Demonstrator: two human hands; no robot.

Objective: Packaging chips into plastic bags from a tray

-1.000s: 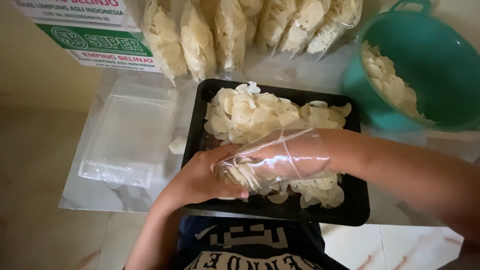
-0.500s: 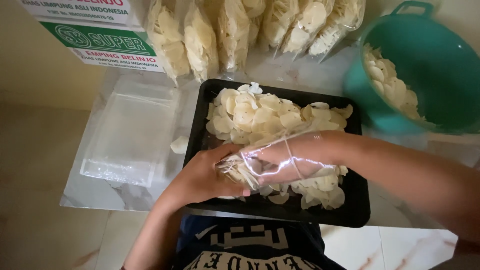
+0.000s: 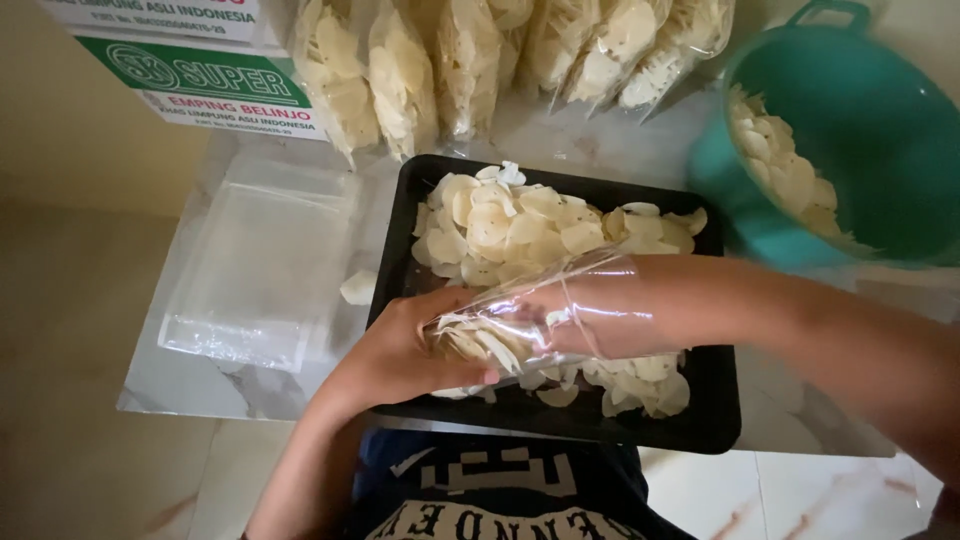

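A black tray (image 3: 720,420) on the marble table holds a heap of pale round chips (image 3: 520,225). My left hand (image 3: 400,345) grips the closed end of a clear plastic bag (image 3: 540,320) lying sideways over the tray. My right hand (image 3: 585,315) is pushed inside that bag up to the wrist, with several chips gathered at the bag's bottom. Whether its fingers hold chips is hidden by the plastic.
A stack of flat clear bags (image 3: 255,265) lies left of the tray, one loose chip (image 3: 358,287) beside it. Several filled chip bags (image 3: 400,70) lean along the back. A green-and-white carton (image 3: 200,70) sits back left, a teal colander (image 3: 850,150) with chips back right.
The bag and both hands have shifted slightly; my right hand has pressed deeper into the bag, and the chips sit packed nearer my left hand.
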